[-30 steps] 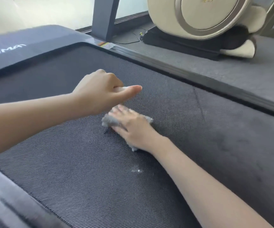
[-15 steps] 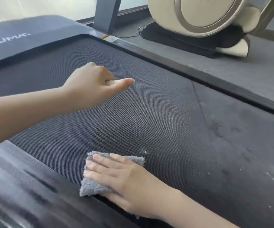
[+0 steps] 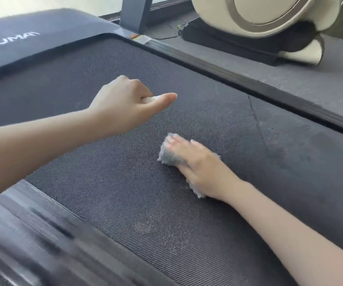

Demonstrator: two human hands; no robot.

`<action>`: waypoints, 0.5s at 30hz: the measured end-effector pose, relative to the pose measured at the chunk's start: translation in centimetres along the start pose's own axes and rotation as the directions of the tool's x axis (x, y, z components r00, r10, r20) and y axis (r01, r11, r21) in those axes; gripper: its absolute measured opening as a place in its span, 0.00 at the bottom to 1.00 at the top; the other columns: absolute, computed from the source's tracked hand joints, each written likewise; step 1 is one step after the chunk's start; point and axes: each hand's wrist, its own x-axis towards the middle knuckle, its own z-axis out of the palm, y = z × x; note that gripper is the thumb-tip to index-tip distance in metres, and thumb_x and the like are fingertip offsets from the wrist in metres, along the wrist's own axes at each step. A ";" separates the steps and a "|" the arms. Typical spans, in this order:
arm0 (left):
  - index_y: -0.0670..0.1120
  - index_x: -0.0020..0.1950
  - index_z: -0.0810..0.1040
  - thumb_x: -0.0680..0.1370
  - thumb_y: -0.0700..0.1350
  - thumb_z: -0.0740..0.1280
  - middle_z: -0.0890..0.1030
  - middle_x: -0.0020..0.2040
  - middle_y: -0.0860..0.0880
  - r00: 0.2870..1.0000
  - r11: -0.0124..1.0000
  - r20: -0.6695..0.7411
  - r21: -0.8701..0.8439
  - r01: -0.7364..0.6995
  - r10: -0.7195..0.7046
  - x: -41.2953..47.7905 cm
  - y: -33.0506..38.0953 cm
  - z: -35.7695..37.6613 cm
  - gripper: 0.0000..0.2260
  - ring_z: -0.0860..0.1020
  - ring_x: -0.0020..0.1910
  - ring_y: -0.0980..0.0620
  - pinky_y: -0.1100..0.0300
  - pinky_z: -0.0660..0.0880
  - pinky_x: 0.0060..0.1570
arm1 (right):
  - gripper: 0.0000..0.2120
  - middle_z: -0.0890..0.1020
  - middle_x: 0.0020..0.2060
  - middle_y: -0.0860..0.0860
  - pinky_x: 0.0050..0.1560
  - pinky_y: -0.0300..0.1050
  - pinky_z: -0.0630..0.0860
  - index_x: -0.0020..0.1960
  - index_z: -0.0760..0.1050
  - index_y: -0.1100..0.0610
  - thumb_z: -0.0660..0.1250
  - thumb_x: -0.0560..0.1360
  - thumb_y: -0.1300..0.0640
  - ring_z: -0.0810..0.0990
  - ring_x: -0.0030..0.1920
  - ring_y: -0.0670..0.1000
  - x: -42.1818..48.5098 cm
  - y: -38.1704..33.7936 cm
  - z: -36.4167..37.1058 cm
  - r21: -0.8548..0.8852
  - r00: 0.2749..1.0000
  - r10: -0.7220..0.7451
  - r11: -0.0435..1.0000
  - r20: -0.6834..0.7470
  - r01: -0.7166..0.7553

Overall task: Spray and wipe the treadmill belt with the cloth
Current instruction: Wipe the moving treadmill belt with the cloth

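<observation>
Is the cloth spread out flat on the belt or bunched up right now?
Bunched up: the cloth shows as a crumpled grey wad under the flat right hand on the belt.

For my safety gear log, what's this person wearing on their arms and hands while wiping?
Nothing worn shows: the left hand and right hand are ungloved, no sleeves reach into view, and no watch, ring or bracelet is visible.

Dark textured treadmill belt (image 3: 104,193) w/ gray cloth (image 3: 169,156) lying near mid.
</observation>
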 end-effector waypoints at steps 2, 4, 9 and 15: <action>0.33 0.34 0.75 0.69 0.73 0.49 0.79 0.30 0.36 1.000 1.000 0.006 -0.002 0.008 -0.008 0.0 -0.1 0.1 0.42 0.77 0.32 0.39 0.42 0.76 0.40 | 0.23 0.55 0.75 0.42 0.76 0.49 0.50 0.75 0.54 0.48 0.50 0.81 0.50 0.48 0.75 0.39 1.0 2.8 -0.5 0.002 0.998 0.069 0.998 0.008 -0.069; 0.33 0.33 0.74 0.69 0.73 0.49 0.79 0.30 0.37 1.000 1.000 0.012 -0.007 0.013 -0.013 0.1 -0.1 0.2 0.42 0.77 0.31 0.40 0.42 0.76 0.40 | 0.23 0.53 0.75 0.41 0.76 0.48 0.48 0.75 0.53 0.48 0.51 0.82 0.50 0.46 0.74 0.37 1.9 5.1 -1.1 0.023 0.992 0.127 0.992 0.023 -0.128; 0.32 0.33 0.72 0.70 0.73 0.50 0.78 0.30 0.35 0.999 0.999 0.006 -0.024 0.035 -0.034 0.6 0.1 0.4 0.42 0.76 0.31 0.37 0.42 0.77 0.38 | 0.23 0.55 0.76 0.45 0.75 0.44 0.46 0.76 0.53 0.52 0.53 0.82 0.54 0.49 0.75 0.41 3.5 9.7 -2.7 0.024 0.972 0.236 0.971 -0.007 -0.236; 0.32 0.33 0.74 0.69 0.73 0.50 0.79 0.30 0.37 0.997 0.996 -0.015 -0.046 0.074 -0.075 1.8 -0.1 0.9 0.42 0.78 0.31 0.38 0.43 0.78 0.40 | 0.23 0.54 0.76 0.47 0.74 0.44 0.46 0.76 0.53 0.52 0.53 0.82 0.54 0.51 0.75 0.45 4.9 14.8 -4.4 0.012 0.930 0.365 0.931 -0.032 -0.365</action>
